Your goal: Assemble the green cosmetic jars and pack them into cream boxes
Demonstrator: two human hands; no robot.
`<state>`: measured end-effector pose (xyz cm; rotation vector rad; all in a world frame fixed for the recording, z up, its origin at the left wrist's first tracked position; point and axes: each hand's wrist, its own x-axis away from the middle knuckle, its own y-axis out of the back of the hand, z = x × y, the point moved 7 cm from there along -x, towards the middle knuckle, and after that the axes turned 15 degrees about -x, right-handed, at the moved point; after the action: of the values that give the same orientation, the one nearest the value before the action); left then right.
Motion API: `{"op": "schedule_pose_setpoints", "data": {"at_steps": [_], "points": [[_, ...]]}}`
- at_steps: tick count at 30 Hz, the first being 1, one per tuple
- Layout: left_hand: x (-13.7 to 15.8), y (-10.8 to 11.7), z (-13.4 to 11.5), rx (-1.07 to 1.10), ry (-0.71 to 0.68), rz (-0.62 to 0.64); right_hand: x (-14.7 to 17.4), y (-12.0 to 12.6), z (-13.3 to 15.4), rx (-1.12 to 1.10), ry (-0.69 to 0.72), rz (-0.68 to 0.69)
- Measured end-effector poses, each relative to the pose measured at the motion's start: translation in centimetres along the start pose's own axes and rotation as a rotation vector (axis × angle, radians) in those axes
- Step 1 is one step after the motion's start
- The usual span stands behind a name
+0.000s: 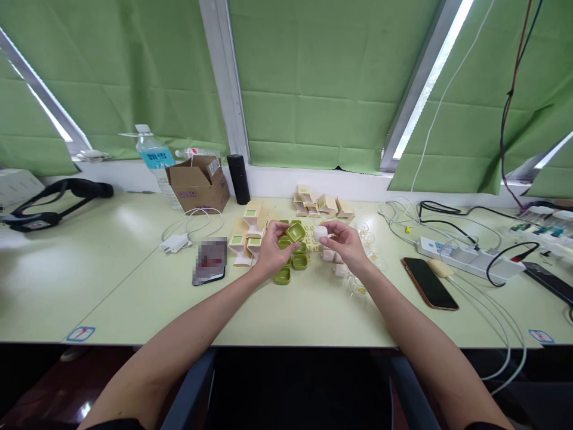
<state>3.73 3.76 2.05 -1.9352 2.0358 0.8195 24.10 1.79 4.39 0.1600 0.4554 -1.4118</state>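
My left hand grips a small green square tray, its hollow side facing up. Close by on the right, my right hand pinches a small white rounded block between thumb and fingers. The block and the held tray are apart. Below my hands, several more green trays lie on the table, partly hidden by my left hand. Small yellow pieces lie between the hands. More pale blocks and clear plastic pieces rest beneath and beside my right hand.
Folded cream cartons stand left of my hands, and others behind. A phone and a white power strip with cables lie to the right. Back left are a cardboard box, a black cylinder and a water bottle.
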Motion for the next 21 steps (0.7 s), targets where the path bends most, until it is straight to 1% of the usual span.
{"op": "schedule_pose_setpoints", "data": {"at_steps": [3,6,11,16,21], "points": [[0.3,-0.2,-0.4,-0.062,-0.046,0.017,0.2,-0.1,-0.3,-0.049,0.011,-0.047],[0.7,-0.7,-1.0,-0.097,-0.090,0.075,0.5,-0.3,-0.6,-0.032,0.020,-0.080],[1.2,-1.2,-1.4,-0.072,-0.117,0.142,0.7,-1.0,-1.1,-0.015,0.032,-0.056],[1.2,-0.9,-1.0,-0.100,-0.107,0.102,0.9,-1.4,-1.5,0.013,0.046,-0.045],[0.9,-0.7,-1.6,-0.167,-0.139,0.061,0.9,-1.3,-1.4,0.050,0.046,-0.057]]}}
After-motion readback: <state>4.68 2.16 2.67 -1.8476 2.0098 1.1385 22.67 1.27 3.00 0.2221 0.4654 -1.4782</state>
